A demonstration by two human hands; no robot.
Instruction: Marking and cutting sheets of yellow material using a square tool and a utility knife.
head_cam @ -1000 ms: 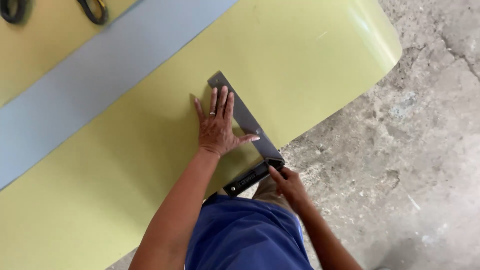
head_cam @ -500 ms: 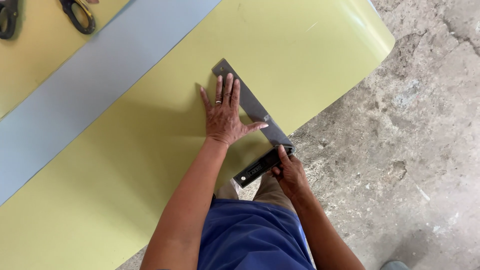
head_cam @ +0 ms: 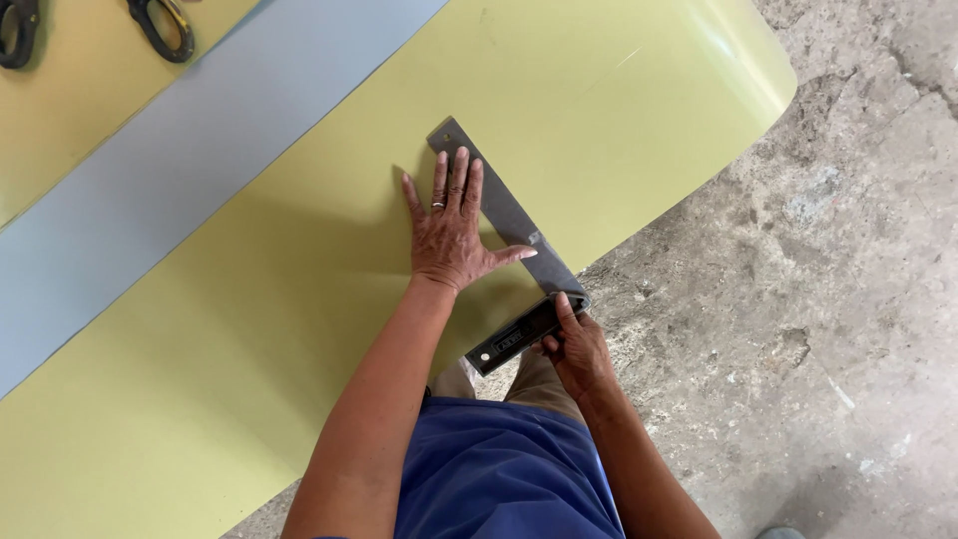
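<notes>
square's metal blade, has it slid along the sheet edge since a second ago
Cannot tell: the camera itself shifted. The metal blade lies at much the same spot against the yellow sheet edge, under the left hand; right hand grips the stock.

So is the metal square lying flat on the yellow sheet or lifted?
Flat: the left hand presses the square's blade against the yellow sheet.

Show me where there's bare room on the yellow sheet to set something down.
Free: the sheet left of the left hand, up to the grey strip; also beyond the square toward the curled far end. Crowded: the near edge, where the right hand holds the square's stock, and the scissors corner.
</notes>
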